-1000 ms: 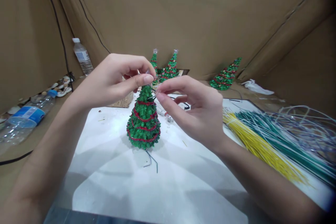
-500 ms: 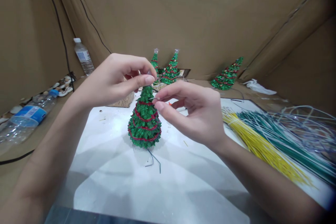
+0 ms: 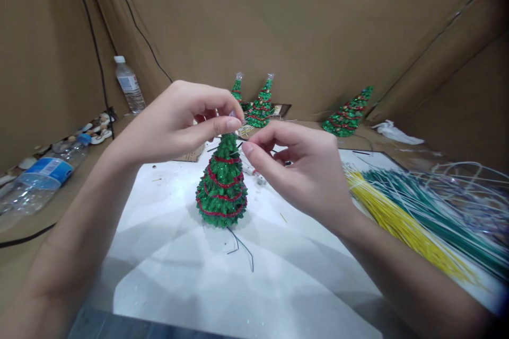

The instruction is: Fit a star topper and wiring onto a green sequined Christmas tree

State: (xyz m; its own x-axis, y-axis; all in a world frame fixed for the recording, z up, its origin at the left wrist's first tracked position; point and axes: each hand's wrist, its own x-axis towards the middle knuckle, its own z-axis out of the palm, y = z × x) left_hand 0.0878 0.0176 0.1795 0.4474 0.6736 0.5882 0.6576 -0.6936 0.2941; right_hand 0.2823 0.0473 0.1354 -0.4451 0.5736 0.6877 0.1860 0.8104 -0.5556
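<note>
A green tree (image 3: pixel 222 190) stands upright on a white board (image 3: pixel 186 286), in the middle of the scene. A red garland (image 3: pixel 222 215) winds around it in several rows. The left hand (image 3: pixel 199 122) reaches over from the left, with thumb and forefinger closed on the tree's tip and the other fingers curled behind them. The fingers cover the very top, but a small, pale, see-through piece (image 3: pixel 233 114) shows just above the thumb. The right hand (image 3: pixel 296 164) comes in from the right at the tree's upper part, thumb and forefinger pressed together and the rest loosely bent. It pinches a thin strand (image 3: pixel 237 152) that runs toward the tree; its exact path among the leaves is too small to tell.

Two thin, dark, bent wires (image 3: pixel 242 246) lie on the board just at the near side of the tree's base; whether they join it cannot be told. At the right lie a yellow bundle (image 3: pixel 401 228) and, beside it, a dark green bundle (image 3: pixel 421 206), with a tangle of pale strands (image 3: pixel 465 185) farther right. At the far side, two decorated trees (image 3: pixel 260 107) with silvery tops stand near each other, partly behind the hands. Well to their right another tree (image 3: pixel 348 114) leans to the right, near a crumpled white bag (image 3: pixel 397 132). At the left, a blue-labelled bottle (image 3: pixel 45 172) lies on its side, and a white-capped bottle (image 3: pixel 129 83) tilts farther off.
</note>
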